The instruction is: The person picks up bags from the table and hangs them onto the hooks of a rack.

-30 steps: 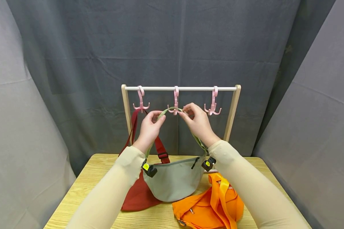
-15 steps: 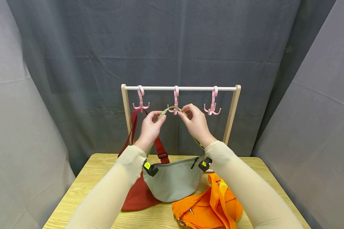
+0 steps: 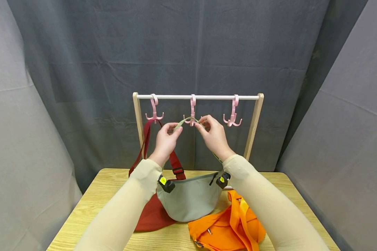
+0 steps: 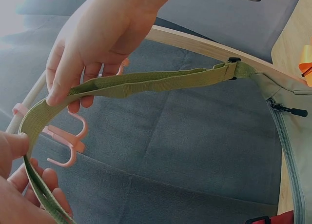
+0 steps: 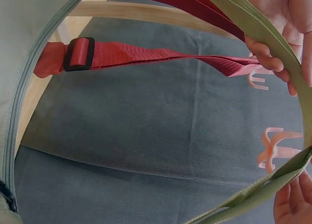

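Note:
My left hand (image 3: pixel 165 141) and right hand (image 3: pixel 214 135) each pinch the green strap (image 4: pixel 141 85) of a grey-green waist bag (image 3: pixel 190 198). Between them the strap arches up at the middle pink hook (image 4: pixel 68 142). In the head view it crosses in front of that hook; whether it bears on a prong cannot be told. Below, the bag hangs or rests near the tabletop, its zipper (image 4: pixel 287 160) facing me. Close by my left hand, the red strap (image 5: pixel 131 53) of a red bag (image 3: pixel 154 216) loops up to the left pink hook (image 3: pixel 155 108).
A white rail (image 3: pixel 172 97) on wooden posts (image 3: pixel 253 125) carries the hooks; the right pink hook (image 3: pixel 233 111) bears no bag. An orange bag (image 3: pixel 229 223) lies at the front right of the wooden table (image 3: pixel 91 205). Grey curtains (image 3: pixel 119 45) surround it.
Both hands keep their pinch on the green strap and shift only slightly. My right wrist has drawn a little left and down. The bags look nearly unmoved.

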A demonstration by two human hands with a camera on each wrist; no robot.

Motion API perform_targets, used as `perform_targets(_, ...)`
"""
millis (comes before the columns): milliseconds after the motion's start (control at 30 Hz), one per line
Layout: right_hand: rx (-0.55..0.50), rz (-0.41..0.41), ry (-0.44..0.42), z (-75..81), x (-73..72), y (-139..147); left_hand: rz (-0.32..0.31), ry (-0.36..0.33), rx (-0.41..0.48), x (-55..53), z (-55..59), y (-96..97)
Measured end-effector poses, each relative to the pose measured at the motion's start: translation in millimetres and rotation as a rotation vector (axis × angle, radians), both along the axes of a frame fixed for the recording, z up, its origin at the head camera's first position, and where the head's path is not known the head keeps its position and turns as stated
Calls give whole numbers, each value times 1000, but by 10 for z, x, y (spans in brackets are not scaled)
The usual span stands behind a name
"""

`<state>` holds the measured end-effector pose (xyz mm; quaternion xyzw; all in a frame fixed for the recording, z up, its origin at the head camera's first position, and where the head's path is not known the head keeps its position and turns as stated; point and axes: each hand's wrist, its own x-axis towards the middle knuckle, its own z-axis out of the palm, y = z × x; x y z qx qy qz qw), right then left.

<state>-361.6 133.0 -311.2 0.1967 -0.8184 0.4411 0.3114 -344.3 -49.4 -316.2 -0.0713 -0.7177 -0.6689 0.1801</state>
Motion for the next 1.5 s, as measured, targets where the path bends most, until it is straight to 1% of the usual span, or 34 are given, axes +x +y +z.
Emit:
perform_targets(267, 1, -13, -18, -15, -23, 2, 3, -2, 13, -34, -23, 17)
perform_targets(467, 3, -12, -30, -35, -48, 6, 1, -10, 4, -57, -46, 12)
perform_targets(633, 15, -20, -52, -38, -52, 8, -1, -27, -6, -61, -89, -9)
perform_targets(833, 28, -22, -71, -39, -59, 11, -15, -34, -13, -80, -114, -11)
perform_targets(1067, 38, -21, -118, -26, -55, 13, -14, -85, 2, -98, -113, 5)
perform_targets(1200, 46, -33, -121, -31, -69, 12, -19, -115, 28, -118, -129, 22)
perform_targets(1300, 53, -40, -124, -43, -82, 13, -21, -125, 42, -138, -153, 36)
perform_targets(1500, 58, -39, -149, -61, -86, 25, -20, -139, 33, -168, -197, 50)
